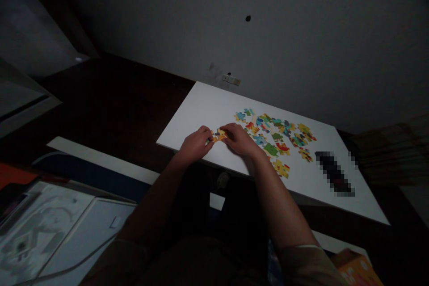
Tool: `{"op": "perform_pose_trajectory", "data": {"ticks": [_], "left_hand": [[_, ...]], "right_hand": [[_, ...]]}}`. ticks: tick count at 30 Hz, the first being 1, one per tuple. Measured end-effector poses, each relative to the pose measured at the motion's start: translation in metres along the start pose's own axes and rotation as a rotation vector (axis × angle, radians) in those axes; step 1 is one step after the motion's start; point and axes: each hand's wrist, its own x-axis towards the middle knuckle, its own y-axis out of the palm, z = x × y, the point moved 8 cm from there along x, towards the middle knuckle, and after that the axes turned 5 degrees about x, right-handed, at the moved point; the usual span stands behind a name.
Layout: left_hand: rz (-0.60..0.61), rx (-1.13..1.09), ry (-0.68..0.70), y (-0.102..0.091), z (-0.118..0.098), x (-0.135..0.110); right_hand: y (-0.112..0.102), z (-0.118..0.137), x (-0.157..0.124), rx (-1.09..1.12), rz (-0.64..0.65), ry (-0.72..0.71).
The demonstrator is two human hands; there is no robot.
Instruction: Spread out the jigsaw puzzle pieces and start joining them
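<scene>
My left hand (197, 142) and my right hand (238, 137) meet near the front edge of the white table (191, 118). Between them are yellow-orange jigsaw puzzle pieces (219, 134), pinched by the fingers of both hands. Whether these pieces are fully joined is too small to tell. Beyond and to the right of my right hand, many colourful puzzle pieces (277, 137) lie loosely spread over the tabletop, in green, blue, yellow and red. A yellow piece (281, 168) sits close to the front edge, right of my right forearm.
A dark pixelated object (333, 172) lies on the table's right part. Behind the table stands a grey wall with a socket strip (231, 80). At lower left are a white box-like surface (90, 228) and a cable; an orange box (360, 270) is at lower right.
</scene>
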Motion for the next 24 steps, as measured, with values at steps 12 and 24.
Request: {"op": "perform_pose_trajectory", "data": {"ticks": [12, 24], "left_hand": [[-0.035, -0.094, 0.024, -0.003, 0.006, 0.01], [-0.059, -0.099, 0.095, -0.003, 0.003, 0.019]], "right_hand": [[0.005, 0.014, 0.0, -0.083, 0.13, 0.008], [0.002, 0.025, -0.014, -0.14, 0.055, 0.006]]}}
